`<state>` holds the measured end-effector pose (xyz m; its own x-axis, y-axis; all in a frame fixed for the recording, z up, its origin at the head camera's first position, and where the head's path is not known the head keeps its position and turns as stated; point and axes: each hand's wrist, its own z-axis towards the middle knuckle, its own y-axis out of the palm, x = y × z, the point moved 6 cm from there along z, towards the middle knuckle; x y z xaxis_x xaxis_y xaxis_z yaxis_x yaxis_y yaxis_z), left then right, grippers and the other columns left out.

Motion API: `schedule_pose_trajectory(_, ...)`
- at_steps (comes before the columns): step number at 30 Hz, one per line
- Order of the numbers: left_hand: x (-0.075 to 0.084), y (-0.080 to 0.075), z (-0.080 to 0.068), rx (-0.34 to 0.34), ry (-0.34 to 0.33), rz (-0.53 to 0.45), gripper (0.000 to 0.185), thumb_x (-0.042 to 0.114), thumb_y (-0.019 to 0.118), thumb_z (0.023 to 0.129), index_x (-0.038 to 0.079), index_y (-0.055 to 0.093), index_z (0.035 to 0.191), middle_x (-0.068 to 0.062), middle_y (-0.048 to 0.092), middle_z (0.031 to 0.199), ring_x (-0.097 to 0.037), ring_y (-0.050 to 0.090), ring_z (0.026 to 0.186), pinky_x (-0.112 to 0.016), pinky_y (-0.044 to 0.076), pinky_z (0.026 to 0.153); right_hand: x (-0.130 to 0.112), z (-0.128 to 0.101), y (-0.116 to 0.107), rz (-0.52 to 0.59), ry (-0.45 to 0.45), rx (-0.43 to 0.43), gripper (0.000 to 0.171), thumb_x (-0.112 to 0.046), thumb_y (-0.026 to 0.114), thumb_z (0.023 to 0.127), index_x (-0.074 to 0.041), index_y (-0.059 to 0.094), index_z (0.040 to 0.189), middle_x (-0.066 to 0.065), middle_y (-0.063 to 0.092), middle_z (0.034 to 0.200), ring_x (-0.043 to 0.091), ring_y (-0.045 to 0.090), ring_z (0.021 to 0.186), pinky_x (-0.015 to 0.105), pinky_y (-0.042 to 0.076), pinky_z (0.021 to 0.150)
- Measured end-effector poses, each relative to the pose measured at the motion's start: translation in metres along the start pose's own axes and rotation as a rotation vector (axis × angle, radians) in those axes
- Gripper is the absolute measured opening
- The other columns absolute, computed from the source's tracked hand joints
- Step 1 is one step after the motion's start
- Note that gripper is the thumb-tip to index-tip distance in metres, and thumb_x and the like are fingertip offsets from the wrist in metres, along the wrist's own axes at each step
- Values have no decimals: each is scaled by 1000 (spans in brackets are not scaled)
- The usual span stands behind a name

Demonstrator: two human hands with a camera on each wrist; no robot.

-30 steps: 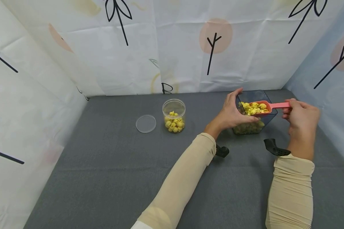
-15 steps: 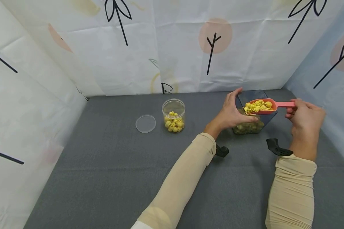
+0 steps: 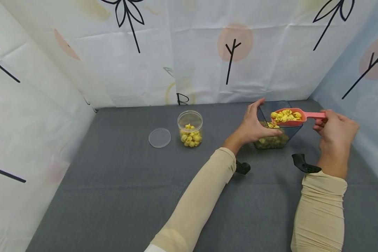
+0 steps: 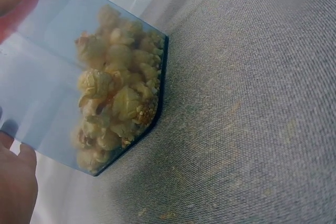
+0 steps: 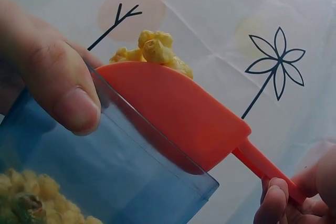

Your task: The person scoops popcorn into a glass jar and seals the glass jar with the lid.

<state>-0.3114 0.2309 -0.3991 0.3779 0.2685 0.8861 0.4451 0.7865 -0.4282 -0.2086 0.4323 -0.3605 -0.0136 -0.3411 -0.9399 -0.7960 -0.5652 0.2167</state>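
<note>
In the head view, my left hand (image 3: 253, 126) grips the near left side of a clear bluish square container (image 3: 291, 133), thumb in front and fingers behind. Popcorn (image 4: 118, 87) fills its lower part in the left wrist view. My right hand (image 3: 337, 133) pinches the handle of a coral-red scoop (image 5: 168, 111). The scoop is at the container's top opening, heaped with yellow popcorn (image 3: 285, 115). In the right wrist view, its bowl overlaps the container's rim; whether they touch I cannot tell.
Left of the container stands a clear round jar (image 3: 190, 131), uncapped and partly filled with popcorn. A clear round lid (image 3: 159, 138) lies beside it on the grey tablecloth (image 3: 119, 175). Patterned white cloth walls (image 3: 195, 63) enclose the back and sides.
The scoop and right hand have shifted right and slightly up from deeper in the container's opening. The left hand keeps its grip on the container.
</note>
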Motion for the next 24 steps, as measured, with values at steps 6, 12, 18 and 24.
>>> schedule_pose_trajectory(6,1,-1,0,-14,-10,-3,119,40,90,75,38,10,163,11,25,163,-9,32,149,-34,41,116,-3,-1,2,29,-35,-3,15,-20,67,99,-11,75,89,-1,66,63,9,56,48,17,52,49)
schedule_pose_trajectory(12,4,-3,-4,-31,-59,37,125,44,90,75,42,0,162,9,17,168,-11,27,154,-39,41,119,-4,-5,7,62,-51,-28,14,-18,68,98,-9,76,91,0,66,65,11,57,48,18,53,50)
schedule_pose_trajectory(18,6,-7,-9,-36,-72,76,128,47,89,76,40,-5,163,8,12,170,-12,21,157,-41,38,121,-6,-10,13,121,-71,-57,16,-13,66,98,-4,76,89,3,66,63,11,57,46,20,52,47)
schedule_pose_trajectory(24,6,-15,-12,-26,-55,68,126,46,88,77,40,-3,162,8,13,170,-13,22,157,-42,38,121,-5,-13,15,115,-74,-50,16,-15,67,98,-6,76,88,2,66,62,11,57,46,19,52,47)
